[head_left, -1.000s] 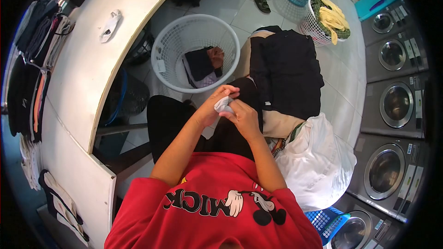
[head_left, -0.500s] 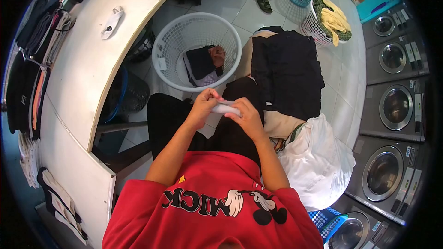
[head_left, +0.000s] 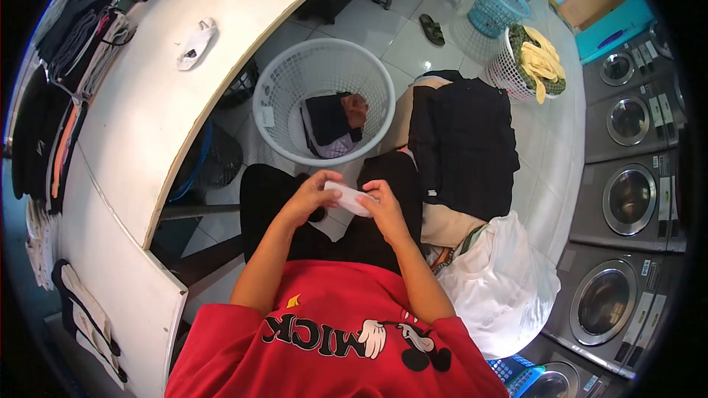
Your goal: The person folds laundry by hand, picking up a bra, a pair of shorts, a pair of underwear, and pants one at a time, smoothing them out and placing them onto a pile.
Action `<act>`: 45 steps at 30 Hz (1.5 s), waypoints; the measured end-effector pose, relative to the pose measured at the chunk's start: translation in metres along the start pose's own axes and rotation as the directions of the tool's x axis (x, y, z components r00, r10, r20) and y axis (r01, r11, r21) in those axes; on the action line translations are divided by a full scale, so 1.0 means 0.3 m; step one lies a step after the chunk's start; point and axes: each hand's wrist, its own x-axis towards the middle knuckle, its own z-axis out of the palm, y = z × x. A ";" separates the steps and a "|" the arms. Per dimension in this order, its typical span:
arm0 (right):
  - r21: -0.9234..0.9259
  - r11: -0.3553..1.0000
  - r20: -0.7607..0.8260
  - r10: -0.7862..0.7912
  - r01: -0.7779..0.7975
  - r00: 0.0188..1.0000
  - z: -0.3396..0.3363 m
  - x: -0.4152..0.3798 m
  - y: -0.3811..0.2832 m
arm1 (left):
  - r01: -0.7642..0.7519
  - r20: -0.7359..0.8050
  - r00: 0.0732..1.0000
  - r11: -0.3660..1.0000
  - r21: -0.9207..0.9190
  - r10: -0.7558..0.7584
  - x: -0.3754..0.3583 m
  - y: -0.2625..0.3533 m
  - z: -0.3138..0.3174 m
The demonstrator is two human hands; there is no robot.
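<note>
Above my lap, a small white rolled-up cloth (head_left: 348,197), sock-like in size, is held between both hands. My left hand (head_left: 315,196) pinches its left end with thumb and fingers. At its right end, my right hand (head_left: 382,208) is closed round it, thumb on top. Just beyond my knees stands a large white laundry basket (head_left: 265,133) with a few folded dark clothes (head_left: 328,119) and a brown cloth (head_left: 355,110) inside. To the right of my hands, folded black garments (head_left: 464,147) lie in a stack on beige cloth.
A white bag (head_left: 501,287) of laundry sits by my right side. Left is a white curved table (head_left: 147,110) with a small white folded cloth (head_left: 197,44) on it. Washing machines (head_left: 605,302) line the right. Farther off are a blue basket (head_left: 498,7) and a sandal (head_left: 432,29).
The white cloth has turned and shows more of its rolled length between my hands. My view has shifted slightly, so the surroundings sit lower in the picture.
</note>
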 end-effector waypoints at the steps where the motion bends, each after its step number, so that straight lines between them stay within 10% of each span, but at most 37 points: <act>1: 0.012 0.999 0.073 -0.034 0.033 0.997 0.013 0.007 -0.009 | 0.005 -0.016 1.000 1.000 0.015 -0.005 0.000 0.001 -0.022; 6: 0.068 0.988 0.211 0.121 -0.138 0.970 0.049 0.027 -0.008 | 0.028 -0.170 0.985 0.999 0.047 -0.019 -0.023 -0.019 -0.114; 8: 0.035 0.989 0.176 0.132 -0.141 0.976 0.060 0.059 0.024 | 0.031 -0.333 0.876 0.649 0.760 0.349 -0.025 -0.065 -0.215; 9: 0.031 0.989 0.183 0.137 -0.145 0.973 0.063 0.074 0.032 | 0.038 -0.342 0.874 0.653 0.757 0.346 -0.039 -0.080 -0.248; 11: 0.025 0.985 0.161 0.167 -0.173 0.973 0.075 0.114 0.034 | 0.362 -0.437 0.762 0.246 0.899 0.477 -0.081 -0.079 -0.290; 27: -0.453 0.891 -0.072 -0.005 -0.028 0.997 0.024 0.580 0.172 | 0.497 -0.573 0.786 0.313 0.809 0.234 -0.015 -0.047 -0.289; 32: -0.416 0.899 -0.118 -0.199 0.134 0.973 0.015 0.758 0.010 | 0.505 -0.585 0.777 0.324 0.800 0.232 -0.013 -0.031 -0.285; 34: -0.302 0.951 -0.172 0.015 -0.067 0.985 0.002 0.805 -0.150 | 0.514 -0.592 0.773 0.324 0.794 0.225 -0.007 -0.026 -0.294; 39: 0.120 0.992 -0.488 0.029 0.034 0.872 -0.083 0.925 -0.186 | 0.532 -0.605 0.776 0.332 0.779 0.177 -0.001 -0.013 -0.297; 45: 0.006 0.977 -0.410 -0.192 0.213 0.892 -0.165 0.722 -0.055 | 0.517 -0.594 0.774 0.322 0.793 0.218 -0.005 -0.044 -0.311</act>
